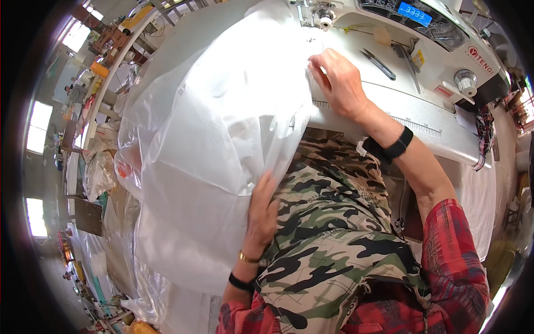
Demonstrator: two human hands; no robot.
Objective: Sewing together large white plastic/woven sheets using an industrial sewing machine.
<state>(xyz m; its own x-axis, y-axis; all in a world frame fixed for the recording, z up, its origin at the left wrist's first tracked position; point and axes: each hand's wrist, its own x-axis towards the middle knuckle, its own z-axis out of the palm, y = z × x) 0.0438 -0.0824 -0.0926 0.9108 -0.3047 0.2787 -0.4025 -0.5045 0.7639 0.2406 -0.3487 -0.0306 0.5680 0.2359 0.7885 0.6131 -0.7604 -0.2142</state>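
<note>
A large sheet of thin white fabric (pixel 206 139) spreads over the left of the sewing machine table and hangs down beside my lap. Close to the presser foot, my right hand (pixel 340 83) pinches the fabric's right edge between thumb and fingers. My left hand (pixel 260 217) is lower, at the edge that drapes by my thigh, with the cloth gathered in folds at its fingers. The sewing machine's needle area (pixel 324 19) is at the top, beside the glaring part of the fabric.
Thread snips (pixel 378 64) and a dark thin tool (pixel 408 69) lie on the machine bed, right of my right hand. The machine's head (pixel 445 33) with a lit display overhangs them. Clear plastic sheeting (pixel 130 161) borders the fabric at left. A camouflage apron (pixel 334 234) covers my lap.
</note>
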